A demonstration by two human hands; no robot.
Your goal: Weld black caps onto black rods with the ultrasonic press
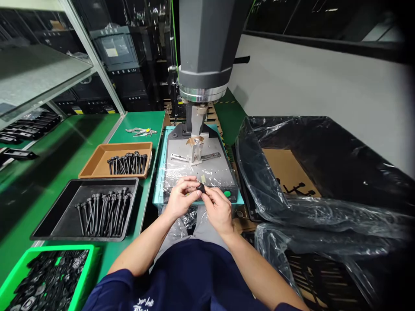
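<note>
Between my two hands is a small black plastic part [201,188], partly covered by the fingers. My left hand [181,198] pinches it from the left with thumb and fingertips. From the other side my right hand [218,206] grips it, fingers curled. Both hands are in front of the machine base [204,170], over its front edge. Behind them a metal fixture [196,151] stands upright on the grey plate, beneath the large grey machine head [205,47]. The exact kind of the black part cannot be made out.
On the left are a brown tray [94,160] and a black tray [58,216] with long black bolt-like parts, and a green bin [13,276] of small black pieces. Pliers [141,131] lie behind. At right stands a plastic-lined box [324,160] with several black parts on cardboard.
</note>
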